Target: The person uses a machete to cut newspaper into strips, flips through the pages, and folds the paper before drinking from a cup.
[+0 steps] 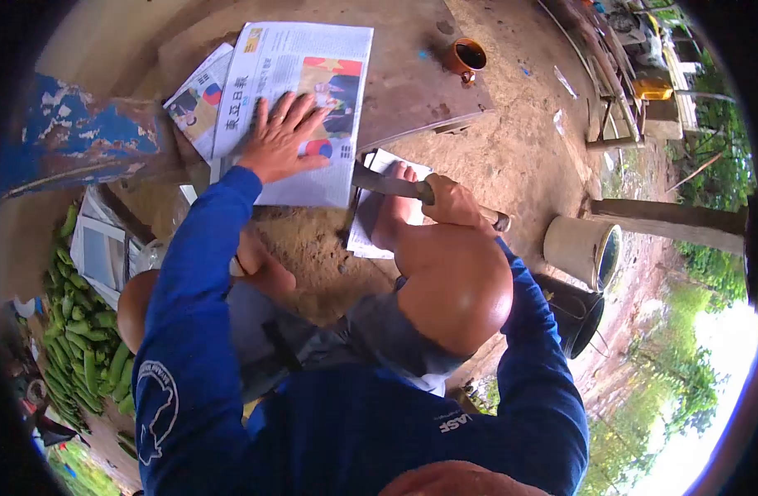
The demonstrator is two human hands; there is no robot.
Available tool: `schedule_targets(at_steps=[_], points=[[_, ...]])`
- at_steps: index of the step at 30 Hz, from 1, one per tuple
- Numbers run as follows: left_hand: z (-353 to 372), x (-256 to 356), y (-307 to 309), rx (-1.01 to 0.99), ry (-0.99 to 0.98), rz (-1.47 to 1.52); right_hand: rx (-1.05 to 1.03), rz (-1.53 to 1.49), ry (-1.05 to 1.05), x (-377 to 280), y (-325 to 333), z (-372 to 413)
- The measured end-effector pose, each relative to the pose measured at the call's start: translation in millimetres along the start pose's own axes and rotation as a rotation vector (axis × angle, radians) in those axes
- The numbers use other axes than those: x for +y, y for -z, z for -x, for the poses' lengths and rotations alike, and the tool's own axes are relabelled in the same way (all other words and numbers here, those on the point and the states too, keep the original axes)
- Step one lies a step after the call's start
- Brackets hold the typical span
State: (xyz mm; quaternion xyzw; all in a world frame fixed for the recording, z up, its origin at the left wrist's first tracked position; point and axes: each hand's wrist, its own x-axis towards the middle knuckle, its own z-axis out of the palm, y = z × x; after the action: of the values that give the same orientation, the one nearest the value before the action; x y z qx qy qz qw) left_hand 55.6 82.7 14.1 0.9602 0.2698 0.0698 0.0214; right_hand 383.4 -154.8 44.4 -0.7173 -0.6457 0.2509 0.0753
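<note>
My left hand (288, 140) lies flat with spread fingers on a folded newspaper (346, 41) at the upper middle. More newspaper (198, 103) sticks out beneath it at the left. My right hand (451, 201) is closed round the handle of a large knife (387, 183), beside my raised knee. The blade points left, and its far end is hidden under the newspaper's right edge. Below the blade, a foot rests on a stack of paper sheets (366, 223).
A brown cup (466, 58) with dark liquid stands on a board (412, 83). Green vegetables (81, 347) are piled at the left. A pale bucket (573, 248) and a black bucket (579, 318) stand at the right, near a wooden post (668, 223).
</note>
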Motion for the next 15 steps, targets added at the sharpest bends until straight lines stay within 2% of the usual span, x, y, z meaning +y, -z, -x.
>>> schedule_targets(at_steps=[1, 4, 7, 9, 12, 15], points=[[2.5, -1.4, 3.0, -0.027, 0.017, 0.01, 0.04, -0.007, 0.066, -3.2, -2.1, -2.2], [2.5, 2.3, 18.0, -0.145, 0.107, 0.045, 0.003, -0.022, 0.037, -4.9, -9.0, -10.6], [-19.4, 4.1, 0.7, 0.092, 0.213, 0.009, 0.052, -0.003, 0.076, 1.2, -13.4, -15.9], [-30.6, 10.2, -7.9, 0.083, 0.253, -0.017, 0.086, -0.014, 0.115, 3.1, -14.7, -13.4], [-34.0, 16.8, -6.7, 0.015, 0.287, -0.017, 0.06, -0.003, 0.054, -5.7, -9.9, -16.8], [-34.8, 16.2, -10.9, 0.034, 0.278, -0.048, 0.153, -0.018, 0.141, -14.2, -13.0, -36.8]])
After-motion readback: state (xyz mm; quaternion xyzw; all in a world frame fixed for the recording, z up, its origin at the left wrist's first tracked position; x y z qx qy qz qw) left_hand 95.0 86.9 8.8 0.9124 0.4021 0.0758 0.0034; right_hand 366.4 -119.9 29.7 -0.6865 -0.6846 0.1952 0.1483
